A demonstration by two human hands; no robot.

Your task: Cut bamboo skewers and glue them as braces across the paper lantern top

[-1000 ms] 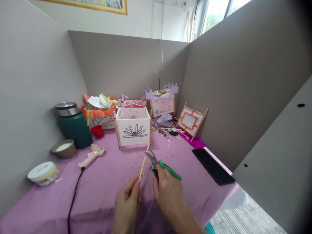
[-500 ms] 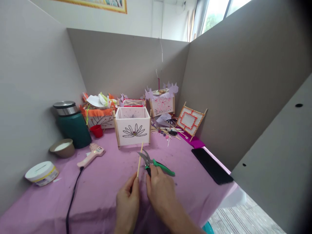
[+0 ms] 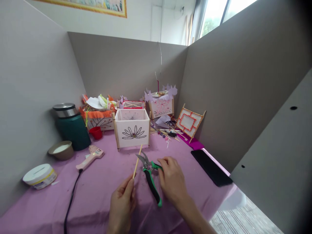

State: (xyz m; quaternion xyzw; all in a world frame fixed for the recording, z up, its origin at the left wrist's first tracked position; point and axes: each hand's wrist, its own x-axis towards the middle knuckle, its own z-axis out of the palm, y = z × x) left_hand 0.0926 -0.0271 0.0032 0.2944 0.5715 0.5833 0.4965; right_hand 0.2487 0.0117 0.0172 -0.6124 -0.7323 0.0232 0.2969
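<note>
My left hand (image 3: pixel 122 200) pinches the lower end of a thin wooden stick (image 3: pixel 137 162), which tilts up and away over the table. My right hand (image 3: pixel 172 180) grips one green handle of a pair of pruning shears (image 3: pixel 151 186). Their other black-and-green handle swings free toward me, so the shears are spread wide. The stick passes by the open blades near its upper part; whether they touch it I cannot tell. Just beyond stands a white box (image 3: pixel 133 143) with a dark flower drawn on its front and sticks at its corners.
At left are a pink glue gun (image 3: pixel 89 160) with a black cord, a white tub (image 3: pixel 40 177), a bowl (image 3: pixel 60 154), a green flask (image 3: pixel 74 130) and a red cup (image 3: pixel 96 134). Rightward lie a black phone-like slab (image 3: pixel 211 167) and a decorated panel (image 3: pixel 189 121). Grey partitions (image 3: pixel 126 65) surround the table.
My right hand has shifted right and opened the shears, letting one handle drop away from its fingers. My left hand and the stick have moved slightly left and down.
</note>
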